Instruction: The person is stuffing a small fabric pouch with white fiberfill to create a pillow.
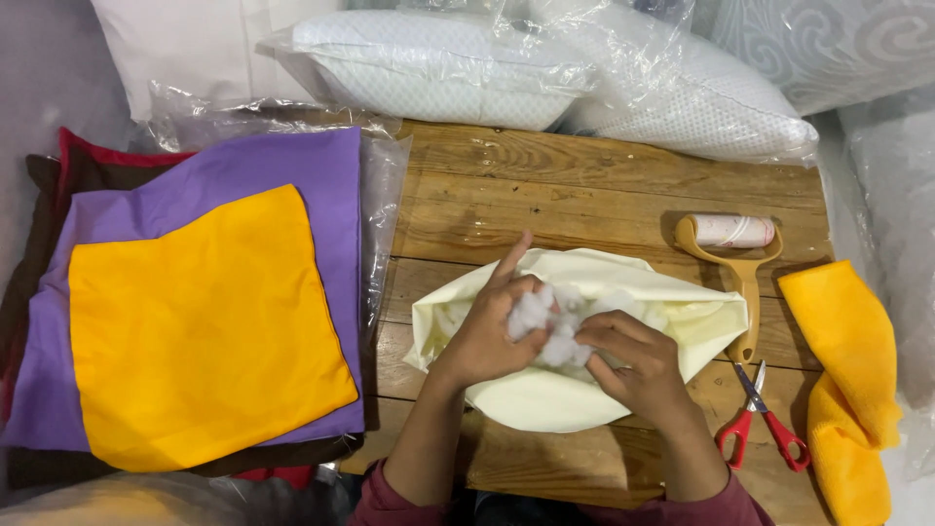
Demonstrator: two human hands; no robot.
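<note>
White fibre stuffing (550, 326) sits bunched between our two hands at the mouth of the cream cushion cover (545, 394) on the bench (545, 185), our left grip (487, 336) and right grip (633, 360) both pinched closed on it, equally near.

A brown wooden table (584, 185) made of long planks fills the middle. Its far edge touches white pillows in clear plastic bags (545, 68). Past its left edge sits a stack of cloth covers (195, 312), yellow on top, purple under it. The light is soft and even. More clear plastic (891, 185) lies past the right edge.
</note>
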